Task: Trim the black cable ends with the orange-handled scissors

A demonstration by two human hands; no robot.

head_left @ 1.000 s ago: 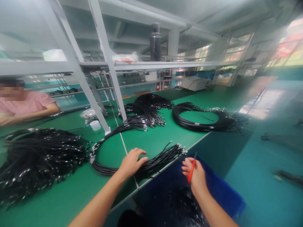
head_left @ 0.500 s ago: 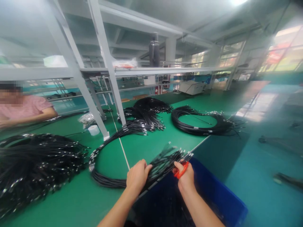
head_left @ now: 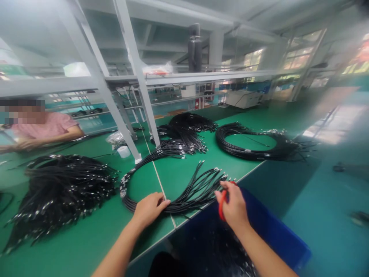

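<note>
A curved bundle of black cables (head_left: 184,201) with metal tips lies along the front edge of the green table. My left hand (head_left: 150,208) is closed round the bundle near its bend, thumb over the top. Beyond that hand the loose ends fan out to the right. My right hand (head_left: 235,206) holds red-handled scissors (head_left: 221,206), their loop round the thumb side; the blades are hidden. It is beside the cable tips, and I cannot tell whether it touches them.
Below the edge stands a blue bin (head_left: 276,227) with dark cables inside. A big cable pile (head_left: 69,188) lies left, a coil (head_left: 245,152) back right. A shelf post (head_left: 123,123) rises from the table near a white roll (head_left: 123,151). A co-worker (head_left: 49,129) sits far left.
My left hand has slid left along the bundle towards its bend. The cable ends now spread wider. My right hand stays by the tips with the scissors, fingers lifted more. The view has shifted.
</note>
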